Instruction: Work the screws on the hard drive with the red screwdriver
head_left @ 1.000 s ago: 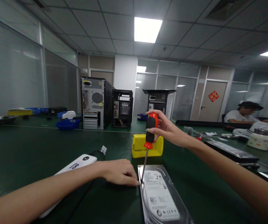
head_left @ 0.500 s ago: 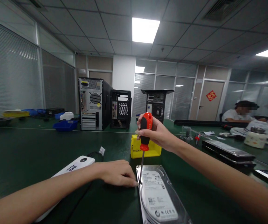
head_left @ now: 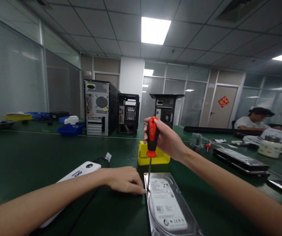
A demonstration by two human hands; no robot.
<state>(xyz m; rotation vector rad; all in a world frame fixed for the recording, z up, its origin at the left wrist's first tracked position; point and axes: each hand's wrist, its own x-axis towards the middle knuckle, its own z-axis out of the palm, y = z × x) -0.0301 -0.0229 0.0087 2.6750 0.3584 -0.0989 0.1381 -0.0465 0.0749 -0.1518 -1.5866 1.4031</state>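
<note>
A silver hard drive (head_left: 168, 205) with a white label lies flat on the green table in front of me. My right hand (head_left: 164, 134) is wrapped round the red and black handle of a screwdriver (head_left: 151, 136). Its shaft points down, nearly upright, and the tip meets the drive near the upper left edge. My left hand (head_left: 128, 181) has its fingers curled, with thumb and fingertip against the drive's left edge beside the tip. What the curled fingers cover is hidden.
Behind the drive stands a yellow plastic holder (head_left: 164, 160). A white power strip (head_left: 84, 168) lies under my left forearm. Computer cases (head_left: 98, 108) stand farther back. Stacked drives (head_left: 240, 160) and a jar (head_left: 269, 147) are on the right, near a seated person (head_left: 251, 121).
My right hand has turned the screwdriver handle a little, and its fingers sit differently on it. The tip and my left hand stay at the same spot on the drive. The view has shifted slightly.
</note>
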